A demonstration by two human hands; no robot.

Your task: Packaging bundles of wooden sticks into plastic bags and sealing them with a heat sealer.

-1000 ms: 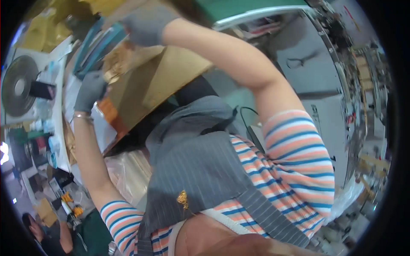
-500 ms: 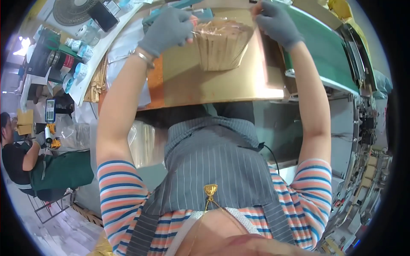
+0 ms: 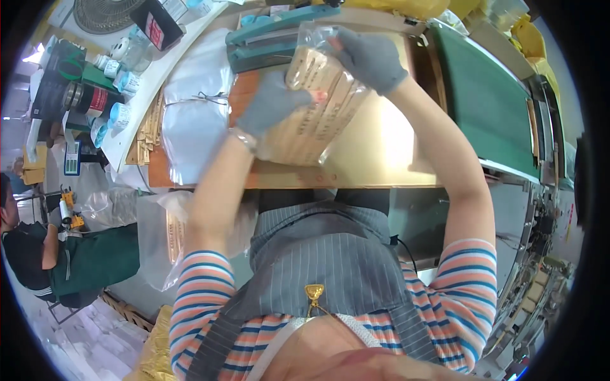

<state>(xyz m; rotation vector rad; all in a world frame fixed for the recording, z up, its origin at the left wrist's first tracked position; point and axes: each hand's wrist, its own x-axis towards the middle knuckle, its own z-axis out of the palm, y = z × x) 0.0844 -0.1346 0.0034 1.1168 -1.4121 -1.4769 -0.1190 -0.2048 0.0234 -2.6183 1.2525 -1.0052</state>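
Note:
A clear plastic bag [image 3: 318, 120] full of slim, light-brown printed packets lies tilted on the work table [image 3: 394, 152], its upper end toward the far edge. My left hand [image 3: 273, 105], in a grey glove with bare fingertips, grips the bag's left side, the thumb across the packets. At the bag's upper end my right hand [image 3: 372, 60], gloved the same way, pinches the loose plastic. Just beyond the bag stands a teal bar-shaped device [image 3: 264, 47], which looks like a bag sealer. A tied stack of flat clear bags [image 3: 197, 117] lies left of my left hand.
To the right runs a green surface [image 3: 492, 101] with a pale rim. A white shelf [image 3: 136, 120] at the left carries bottles and jars [image 3: 121, 114], with a fan [image 3: 105, 13] behind. Another filled bag [image 3: 168, 232] hangs below the table's left. A person [image 3: 47, 247] sits at far left.
The bag stood upright between my raised hands; now it lies tilted, printed faces showing. My right hand has come leftward onto its upper end, and my left hand has moved nearer along its side.

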